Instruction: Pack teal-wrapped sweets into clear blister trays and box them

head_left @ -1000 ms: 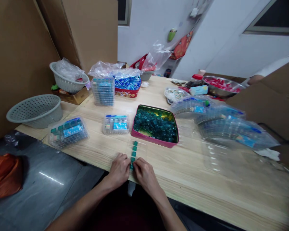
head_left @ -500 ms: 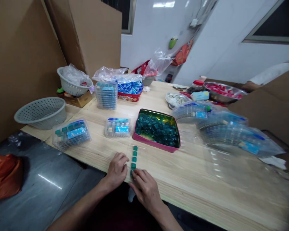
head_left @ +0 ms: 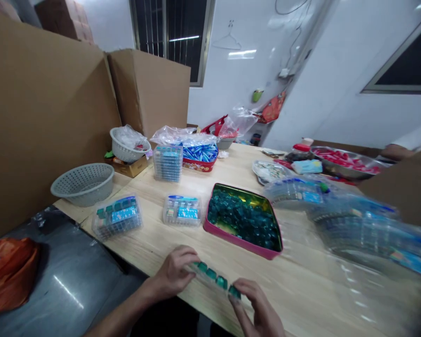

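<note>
The left hand [head_left: 173, 276] and right hand [head_left: 261, 311] each pinched one end of the clear plastic strip of small teal blocks [head_left: 215, 277], slanted over the wooden table [head_left: 319, 299] at its near edge, with the pink-rimmed tin [head_left: 239, 237] just beyond and bare wood rightward.

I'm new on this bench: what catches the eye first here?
The left hand and right hand hold a clear strip of teal blocks, bottom centre. Just beyond sits a pink tin heaped with teal pieces, and clear packs pile up to its right.
</note>
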